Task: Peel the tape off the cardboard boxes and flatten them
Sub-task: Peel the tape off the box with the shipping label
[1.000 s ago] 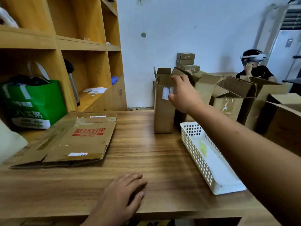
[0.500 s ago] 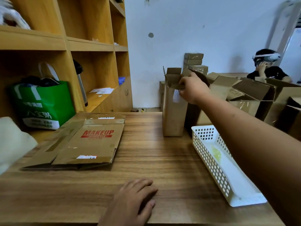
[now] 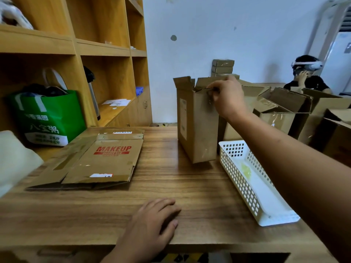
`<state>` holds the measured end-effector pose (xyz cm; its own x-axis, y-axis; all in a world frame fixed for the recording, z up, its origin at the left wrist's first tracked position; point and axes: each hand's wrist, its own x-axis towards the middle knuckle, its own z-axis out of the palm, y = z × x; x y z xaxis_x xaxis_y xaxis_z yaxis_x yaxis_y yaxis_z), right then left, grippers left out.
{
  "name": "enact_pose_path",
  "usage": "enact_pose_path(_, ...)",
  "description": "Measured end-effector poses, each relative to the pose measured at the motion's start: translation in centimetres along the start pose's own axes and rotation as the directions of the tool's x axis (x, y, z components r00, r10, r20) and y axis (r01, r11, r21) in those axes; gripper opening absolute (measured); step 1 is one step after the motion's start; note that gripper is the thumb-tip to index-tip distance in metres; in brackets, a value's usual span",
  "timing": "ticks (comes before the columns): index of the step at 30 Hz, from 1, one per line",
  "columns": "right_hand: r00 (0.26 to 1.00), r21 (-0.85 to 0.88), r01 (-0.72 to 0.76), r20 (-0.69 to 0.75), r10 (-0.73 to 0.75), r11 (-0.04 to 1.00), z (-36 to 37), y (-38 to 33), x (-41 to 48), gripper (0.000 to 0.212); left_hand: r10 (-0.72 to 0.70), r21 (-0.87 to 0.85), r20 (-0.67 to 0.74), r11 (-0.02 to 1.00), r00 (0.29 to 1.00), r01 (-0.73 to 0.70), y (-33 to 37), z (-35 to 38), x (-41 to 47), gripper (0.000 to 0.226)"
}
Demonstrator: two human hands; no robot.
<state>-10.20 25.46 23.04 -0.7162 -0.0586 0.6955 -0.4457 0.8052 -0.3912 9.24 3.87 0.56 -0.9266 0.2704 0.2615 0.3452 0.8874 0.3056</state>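
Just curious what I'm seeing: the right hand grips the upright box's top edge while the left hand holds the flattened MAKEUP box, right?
Not quite. In the head view, the left hand rests flat on the table, apart from the flattened MAKEUP box. The right hand does grip the upright box.

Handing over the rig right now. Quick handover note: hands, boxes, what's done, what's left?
Left hand: flat on the table, holding nothing.
Right hand: grips the top edge of the upright open box at the table's far side.
Done: one MAKEUP box lies flattened at left.
Left: peel any tape off the held box and flatten it, then likely the open boxes behind the white basket.
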Motion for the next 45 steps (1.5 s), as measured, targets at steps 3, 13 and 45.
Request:
enact_pose_path(3, 0.999, 0.033, 0.019, -0.042, -0.018, 0.999, -1.4, -1.0, -0.8, 0.028, -0.027, -0.014, 0.029, 1.0, 0.999, 0.027, 0.5, -0.6, 0.0, 0.051)
enact_pose_path(13, 0.996, 0.159, 0.009, -0.088, 0.005, 0.987, -8.4, -2.5, -5.4, 0.011, -0.12, -0.301, -0.295, 0.953, 0.948, 0.027, 1.0, -2.3, -1.4, 0.061)
enact_pose_path(45, 0.893, 0.303, -0.44, 0.244, 0.378, 0.845, -3.8, 7.2, -18.1, 0.019, 0.247, 0.029, -0.134, 0.969, 0.96, -0.246, 4.9, -7.4, -1.5, 0.06)
